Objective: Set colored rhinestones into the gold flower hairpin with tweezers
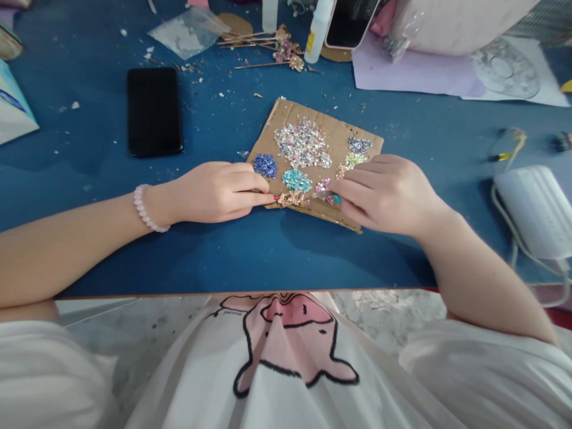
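A piece of brown cardboard (339, 205) lies tilted on the blue table, with small shiny chips sorted on it by colour. The biggest pile is silver mixed chips (301, 143); around it are blue chips (265, 165), turquoise chips (297, 180), gold chips (292, 198) and pink chips (323, 185). My left hand (218, 190) lies at the cardboard's left corner, fingers stretched out, one fingertip touching beside the gold chips. Over the right side, my right hand (386, 190) is closed in a pinch by the pink chips. What it pinches is too small to tell.
A black phone (154, 112) lies left of the cardboard. Behind it are a plastic bag (188, 30), gold hairpins (263, 44), a small bottle (318, 33) and a second phone (351, 22). At right, a white adapter (536, 211) trails a cable.
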Available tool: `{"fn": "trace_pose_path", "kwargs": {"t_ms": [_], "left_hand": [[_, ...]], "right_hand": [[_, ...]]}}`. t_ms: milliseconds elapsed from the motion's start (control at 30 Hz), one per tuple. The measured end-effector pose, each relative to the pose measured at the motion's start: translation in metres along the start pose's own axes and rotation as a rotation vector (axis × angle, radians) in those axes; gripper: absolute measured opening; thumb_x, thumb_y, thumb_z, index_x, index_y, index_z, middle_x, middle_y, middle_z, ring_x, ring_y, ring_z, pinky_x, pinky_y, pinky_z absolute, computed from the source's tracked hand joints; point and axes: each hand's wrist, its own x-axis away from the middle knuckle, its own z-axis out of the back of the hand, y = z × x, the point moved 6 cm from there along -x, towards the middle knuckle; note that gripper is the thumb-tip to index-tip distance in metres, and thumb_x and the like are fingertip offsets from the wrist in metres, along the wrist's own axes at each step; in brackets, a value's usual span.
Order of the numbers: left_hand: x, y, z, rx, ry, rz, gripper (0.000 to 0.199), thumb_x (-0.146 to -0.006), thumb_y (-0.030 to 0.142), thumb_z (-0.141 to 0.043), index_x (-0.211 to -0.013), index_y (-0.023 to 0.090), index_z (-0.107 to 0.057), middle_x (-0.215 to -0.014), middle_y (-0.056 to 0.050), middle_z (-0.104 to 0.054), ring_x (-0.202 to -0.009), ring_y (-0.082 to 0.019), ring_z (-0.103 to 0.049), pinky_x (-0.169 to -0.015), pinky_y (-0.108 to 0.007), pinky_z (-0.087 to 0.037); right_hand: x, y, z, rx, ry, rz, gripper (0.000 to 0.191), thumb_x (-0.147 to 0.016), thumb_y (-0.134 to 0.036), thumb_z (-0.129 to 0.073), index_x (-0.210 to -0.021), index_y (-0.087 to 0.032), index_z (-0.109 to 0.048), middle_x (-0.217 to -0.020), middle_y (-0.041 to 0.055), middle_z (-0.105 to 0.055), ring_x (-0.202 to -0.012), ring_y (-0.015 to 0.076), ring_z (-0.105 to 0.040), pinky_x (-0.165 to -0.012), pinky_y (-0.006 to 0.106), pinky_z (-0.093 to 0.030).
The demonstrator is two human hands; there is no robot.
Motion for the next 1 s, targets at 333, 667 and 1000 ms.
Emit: {"fn": "trace_pose_path", "kwargs": {"t_ms": [333, 667, 1000], "left_hand": [[-0.001, 0.005, 0.006, -0.042, 0.092, -0.077, 0.030, -0.111, 0.024, -0.054, -0.125, 0.025, -0.080, -0.106, -0.007, -0.084, -0.099, -0.020, -0.075, -0.081, -0.031, -0.058], [0.000, 0.005, 0.005, 0.019, 0.101, -0.052, 0.029, -0.110, 0.023, -0.055, -0.125, 0.025, -0.080, -0.109, -0.006, -0.083, -0.098, -0.020, -0.073, -0.083, -0.032, -0.054], [-0.004, 0.011, 0.011, -0.083, 0.126, -0.128, 0.028, -0.111, 0.021, -0.052, -0.123, 0.021, -0.078, -0.104, -0.005, -0.084, -0.089, -0.017, -0.073, -0.075, -0.029, -0.054]], "right_hand": [[0.001, 0.014, 0.000, -0.115, 0.112, -0.175, 0.023, -0.111, -0.025, -0.044, -0.107, -0.023, -0.067, -0.087, 0.0042, -0.074, -0.078, 0.0201, -0.066, -0.068, 0.036, -0.045], [0.006, 0.028, 0.002, -0.304, 0.221, -0.360, 0.024, -0.108, -0.044, -0.062, -0.099, -0.028, -0.078, -0.094, 0.0086, -0.076, -0.091, 0.0260, -0.070, -0.084, 0.046, -0.057], [0.009, 0.033, 0.011, -0.592, 0.459, -0.421, 0.007, -0.101, -0.032, -0.076, -0.095, -0.029, -0.077, -0.098, 0.0057, -0.079, -0.093, 0.0247, -0.076, -0.084, 0.044, -0.063]]}}
